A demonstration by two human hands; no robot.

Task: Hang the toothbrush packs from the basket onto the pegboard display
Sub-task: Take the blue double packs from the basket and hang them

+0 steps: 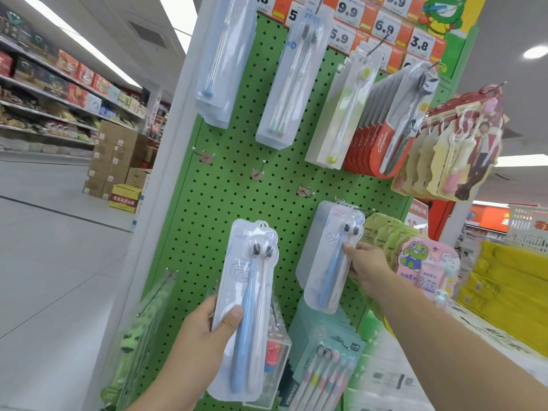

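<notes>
The left hand (pixel 204 330) grips a clear two-brush toothbrush pack (pixel 247 304) by its lower left edge: the thumb lies curled across the front, the fingers are hidden behind, and the pack stands up toward 12 o'clock from the hand, in front of the green pegboard (pixel 237 161). At about 2 o'clock from it, the right hand (pixel 366 266) pinches the right edge of a matching hanging pack (pixel 332 256), thumb on the face, its top up at a peg. Three bare hooks (pixel 258 172) sit above, around 12 o'clock. Kids' toothbrush packs (pixel 427 262) hang just right.
</notes>
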